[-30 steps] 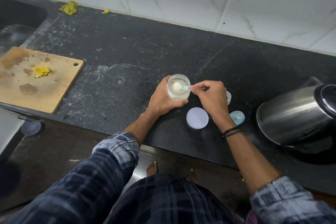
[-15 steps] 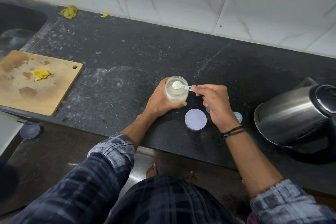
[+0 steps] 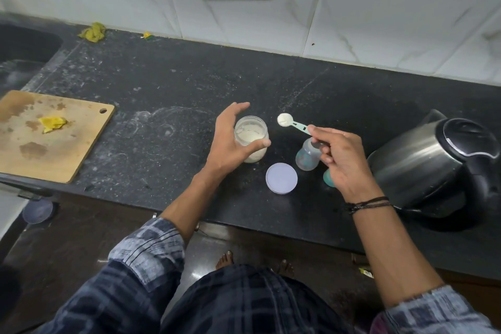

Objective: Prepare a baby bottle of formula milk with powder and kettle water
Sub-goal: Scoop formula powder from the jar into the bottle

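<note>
My right hand [image 3: 342, 164] pinched the handle of the heaped scoop [image 3: 291, 122], the open bottle [image 3: 306, 158] just beneath it; my left hand [image 3: 230, 145], fingers [image 3: 240, 106] spread, flanked the powder jar [image 3: 250, 130]. The counter [image 3: 176, 76] ran beyond both to the wall [image 3: 379, 8].

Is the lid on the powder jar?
No, the lid lies flat on the counter beside the open powder jar.
</note>
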The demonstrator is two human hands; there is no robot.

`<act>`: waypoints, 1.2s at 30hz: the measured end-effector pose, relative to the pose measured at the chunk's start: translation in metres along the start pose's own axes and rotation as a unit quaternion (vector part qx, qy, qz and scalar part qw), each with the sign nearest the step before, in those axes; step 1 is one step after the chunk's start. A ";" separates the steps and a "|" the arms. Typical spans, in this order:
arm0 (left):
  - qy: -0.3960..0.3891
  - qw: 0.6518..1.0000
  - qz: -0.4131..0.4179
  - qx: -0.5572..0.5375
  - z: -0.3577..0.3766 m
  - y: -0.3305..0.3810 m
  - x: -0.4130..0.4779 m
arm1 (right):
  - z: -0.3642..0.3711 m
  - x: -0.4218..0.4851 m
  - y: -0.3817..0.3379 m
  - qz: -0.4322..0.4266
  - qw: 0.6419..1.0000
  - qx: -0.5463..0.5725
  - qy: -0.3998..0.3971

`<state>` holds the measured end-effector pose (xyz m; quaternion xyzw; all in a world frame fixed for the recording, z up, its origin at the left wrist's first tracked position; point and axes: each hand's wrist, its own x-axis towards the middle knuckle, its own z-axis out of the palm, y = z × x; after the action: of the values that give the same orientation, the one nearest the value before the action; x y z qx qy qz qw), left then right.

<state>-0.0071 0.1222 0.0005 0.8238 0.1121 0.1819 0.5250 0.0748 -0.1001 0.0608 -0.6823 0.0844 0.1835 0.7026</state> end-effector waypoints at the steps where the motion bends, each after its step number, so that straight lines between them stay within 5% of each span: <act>1: 0.010 0.999 0.026 0.017 0.004 0.008 -0.001 | -0.006 -0.001 -0.001 -0.003 1.000 0.010 0.004; 8: 0.010 0.991 0.122 0.046 0.050 0.047 -0.009 | -0.044 -0.006 0.000 -0.011 0.997 0.042 0.062; 16: -0.084 0.996 0.023 -0.037 0.100 0.052 -0.016 | -0.070 -0.012 0.016 -0.021 0.994 0.007 0.106; 24: -0.105 0.990 -0.088 0.020 0.118 0.042 -0.008 | -0.069 -0.006 0.026 -0.121 0.979 -0.089 0.137; 36: -0.085 0.991 -0.097 0.026 0.125 0.039 -0.006 | -0.066 -0.006 0.034 -0.273 0.909 -0.281 0.140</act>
<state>0.0395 0.0001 -0.0131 0.8351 0.1513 0.0565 0.5259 0.0655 -0.1666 0.0283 -0.8664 -0.0632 -0.0967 0.4858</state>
